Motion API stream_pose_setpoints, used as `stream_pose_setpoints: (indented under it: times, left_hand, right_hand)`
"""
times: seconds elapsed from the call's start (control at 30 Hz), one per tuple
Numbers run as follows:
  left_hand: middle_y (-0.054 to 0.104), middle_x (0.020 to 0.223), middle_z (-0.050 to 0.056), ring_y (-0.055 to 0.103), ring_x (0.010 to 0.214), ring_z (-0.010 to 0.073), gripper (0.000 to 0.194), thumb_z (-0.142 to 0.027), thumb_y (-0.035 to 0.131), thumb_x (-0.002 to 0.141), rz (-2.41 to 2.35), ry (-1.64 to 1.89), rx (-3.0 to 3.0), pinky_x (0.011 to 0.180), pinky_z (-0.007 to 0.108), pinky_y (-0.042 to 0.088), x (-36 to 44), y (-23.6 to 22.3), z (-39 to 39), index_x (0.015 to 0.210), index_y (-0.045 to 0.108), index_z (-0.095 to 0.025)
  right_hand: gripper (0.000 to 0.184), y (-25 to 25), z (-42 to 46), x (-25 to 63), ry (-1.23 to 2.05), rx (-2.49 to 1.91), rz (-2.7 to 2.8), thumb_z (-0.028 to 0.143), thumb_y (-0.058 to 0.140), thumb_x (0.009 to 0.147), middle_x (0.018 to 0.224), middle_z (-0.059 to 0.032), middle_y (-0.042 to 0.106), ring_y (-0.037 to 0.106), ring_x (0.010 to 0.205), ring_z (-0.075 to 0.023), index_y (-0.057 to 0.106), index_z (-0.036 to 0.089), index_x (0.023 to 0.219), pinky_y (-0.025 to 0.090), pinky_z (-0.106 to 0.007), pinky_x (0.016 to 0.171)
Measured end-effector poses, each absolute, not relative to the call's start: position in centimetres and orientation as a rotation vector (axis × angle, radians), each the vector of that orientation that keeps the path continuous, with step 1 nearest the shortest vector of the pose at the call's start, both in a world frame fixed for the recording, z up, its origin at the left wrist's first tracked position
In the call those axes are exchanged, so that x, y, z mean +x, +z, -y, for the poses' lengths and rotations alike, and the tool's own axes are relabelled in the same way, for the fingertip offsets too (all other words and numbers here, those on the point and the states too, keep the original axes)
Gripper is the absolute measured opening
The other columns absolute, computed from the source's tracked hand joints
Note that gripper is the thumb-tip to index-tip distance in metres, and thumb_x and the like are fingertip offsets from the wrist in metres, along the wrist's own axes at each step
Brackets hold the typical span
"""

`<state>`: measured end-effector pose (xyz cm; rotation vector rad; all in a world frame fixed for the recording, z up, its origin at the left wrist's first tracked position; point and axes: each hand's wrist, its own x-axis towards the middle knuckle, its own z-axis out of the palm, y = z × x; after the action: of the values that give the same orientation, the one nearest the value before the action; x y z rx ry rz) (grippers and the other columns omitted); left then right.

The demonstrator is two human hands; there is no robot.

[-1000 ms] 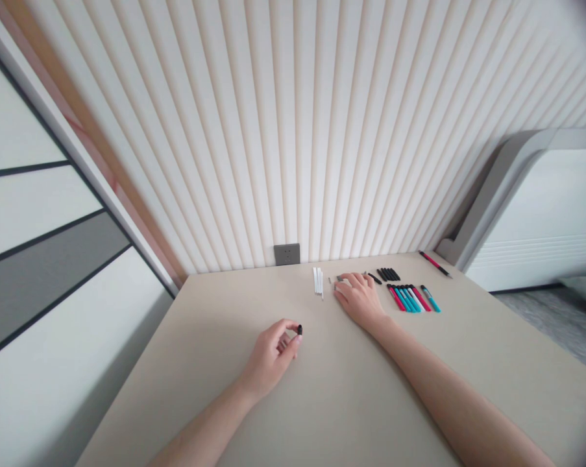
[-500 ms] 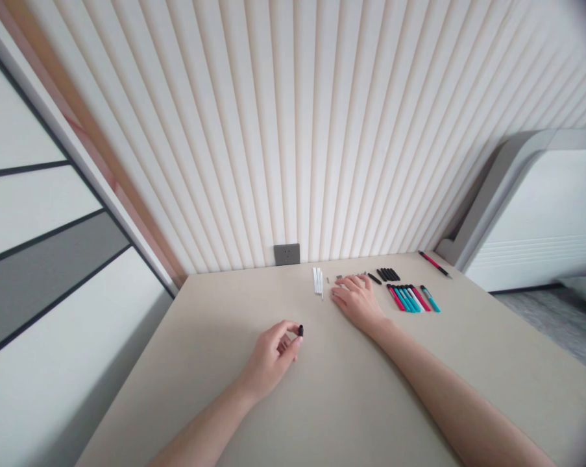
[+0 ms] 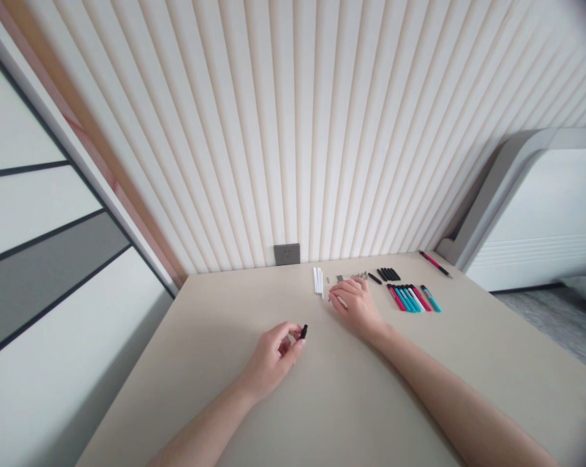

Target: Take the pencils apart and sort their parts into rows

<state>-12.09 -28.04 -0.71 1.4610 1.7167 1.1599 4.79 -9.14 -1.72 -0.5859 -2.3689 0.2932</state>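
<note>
My left hand [image 3: 273, 360] pinches a short black pen part [image 3: 304, 332] between thumb and fingertips, held tilted above the table. Farther off to the right, my right hand [image 3: 355, 305] rests low over the table with its fingers drawn together. A tiny thin part [image 3: 329, 298] shows at its fingertips; its kind is too small to make out. Just left of that hand lie several thin white pen refills [image 3: 318, 281] side by side. Beyond its knuckles are a small grey piece [image 3: 340, 278] and a heap of small metallic parts [image 3: 359, 275], partly hidden by the fingers.
Several black pen parts [image 3: 389, 274] lie in a row, with a separate one [image 3: 375, 279] beside them. Red, teal and white pen barrels [image 3: 409, 298] lie nearer. A red and black pen [image 3: 435, 264] is at the far right. A ribbed wall with a socket [image 3: 287, 254] borders the table [image 3: 215, 324].
My right hand has drawn back slightly from the metallic parts, its fingers closing together and uncovering more of the heap. The black part in my left hand has tilted and shifted slightly right.
</note>
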Motion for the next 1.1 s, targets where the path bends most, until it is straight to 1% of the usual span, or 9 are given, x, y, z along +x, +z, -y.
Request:
stream_pose_setpoints:
  times: [0.07, 0.13, 0.2, 0.27, 0.43, 0.73, 0.9, 1.0, 1.1]
  left_hand:
    - [0.058, 0.063, -0.004, 0.056, 0.054, 0.0119, 0.023, -0.041, 0.057, 0.09, -1.729, 1.143, 1.467, 0.054, 0.022, 0.043, -12.1, -0.7, 28.0, 0.097, 0.062, -0.019]
    - [0.058, 0.063, -0.004, 0.056, 0.055, 0.0122, 0.023, -0.041, 0.058, 0.09, -1.745, 1.133, 1.472, 0.055, 0.022, 0.043, -12.1, -0.6, 28.0, 0.096, 0.062, -0.02]
    - [0.059, 0.063, -0.004, 0.056, 0.055, 0.0125, 0.022, -0.041, 0.059, 0.089, -1.751, 1.133, 1.472, 0.055, 0.022, 0.043, -12.1, -0.6, 28.0, 0.095, 0.062, -0.02]
    - [0.06, 0.063, -0.003, 0.055, 0.055, 0.0125, 0.021, -0.04, 0.059, 0.089, -1.748, 1.133, 1.474, 0.055, 0.022, 0.043, -12.1, -0.5, 28.0, 0.095, 0.063, -0.019]
    - [0.06, 0.062, -0.003, 0.054, 0.055, 0.0124, 0.019, -0.038, 0.059, 0.089, -1.732, 1.133, 1.476, 0.055, 0.022, 0.043, -12.0, -0.3, 28.0, 0.093, 0.062, -0.019]
    - [0.055, 0.058, -0.005, 0.05, 0.053, 0.0121, 0.019, -0.037, 0.058, 0.087, -1.752, 1.105, 1.475, 0.055, 0.023, 0.04, -11.9, 0.0, 28.1, 0.09, 0.062, -0.019]
    - [0.056, 0.058, -0.005, 0.05, 0.053, 0.0122, 0.02, -0.039, 0.058, 0.087, -1.735, 1.107, 1.469, 0.055, 0.023, 0.04, -12.0, -0.2, 28.0, 0.092, 0.062, -0.019]
    - [0.056, 0.057, -0.004, 0.051, 0.053, 0.0125, 0.021, -0.04, 0.058, 0.087, -1.753, 1.122, 1.465, 0.053, 0.023, 0.04, -12.0, -0.2, 28.0, 0.093, 0.062, -0.019]
    - [0.057, 0.057, -0.004, 0.053, 0.053, 0.0128, 0.023, -0.042, 0.059, 0.087, -1.758, 1.149, 1.451, 0.053, 0.022, 0.041, -11.9, -0.1, 28.0, 0.093, 0.063, -0.02]
  right_hand:
    - [0.026, -1.3, 10.8, 4.4, 0.551, -0.587, 2.236, 0.029, 0.049, 0.099, 0.095, -0.0052, 0.073, 0.063, 0.093, -0.0196, 0.069, 0.022, 0.084, 0.04, -0.038, 0.095]
    - [0.026, -0.9, 12.4, 4.0, 0.775, -0.552, 2.141, 0.032, 0.049, 0.098, 0.093, -0.0053, 0.073, 0.064, 0.093, -0.0196, 0.069, 0.022, 0.085, 0.044, -0.036, 0.089]
    - [0.025, -0.7, 13.7, 3.6, 0.903, -0.489, 2.118, 0.034, 0.051, 0.097, 0.092, -0.0053, 0.073, 0.065, 0.092, -0.0196, 0.07, 0.023, 0.087, 0.046, -0.035, 0.088]
    - [0.024, -0.7, 14.3, 3.4, 0.949, -0.445, 2.122, 0.034, 0.052, 0.097, 0.09, -0.0053, 0.072, 0.065, 0.09, -0.0195, 0.071, 0.023, 0.088, 0.047, -0.035, 0.087]
    - [0.023, -1.0, 14.5, 3.3, 0.974, -0.43, 2.129, 0.034, 0.054, 0.095, 0.088, -0.0049, 0.072, 0.065, 0.087, -0.0188, 0.071, 0.022, 0.085, 0.047, -0.035, 0.086]
    - [0.022, -0.6, 14.9, 3.2, 0.969, -0.399, 2.133, 0.032, 0.055, 0.095, 0.087, -0.0046, 0.071, 0.065, 0.086, -0.0182, 0.07, 0.022, 0.083, 0.048, -0.035, 0.084]
    - [0.023, -0.7, 15.2, 3.2, 0.962, -0.373, 2.149, 0.032, 0.054, 0.096, 0.087, -0.0045, 0.071, 0.064, 0.086, -0.0182, 0.07, 0.023, 0.083, 0.048, -0.035, 0.083]
    - [0.024, -1.0, 15.2, 3.3, 0.89, -0.305, 2.224, 0.032, 0.052, 0.097, 0.09, -0.0048, 0.072, 0.064, 0.087, -0.0183, 0.072, 0.023, 0.088, 0.047, -0.036, 0.085]
    - [0.028, -1.5, 14.5, 3.4, 0.721, -0.37, 2.322, 0.032, 0.045, 0.1, 0.1, -0.0068, 0.071, 0.063, 0.094, -0.0195, 0.072, 0.024, 0.101, 0.046, -0.036, 0.088]
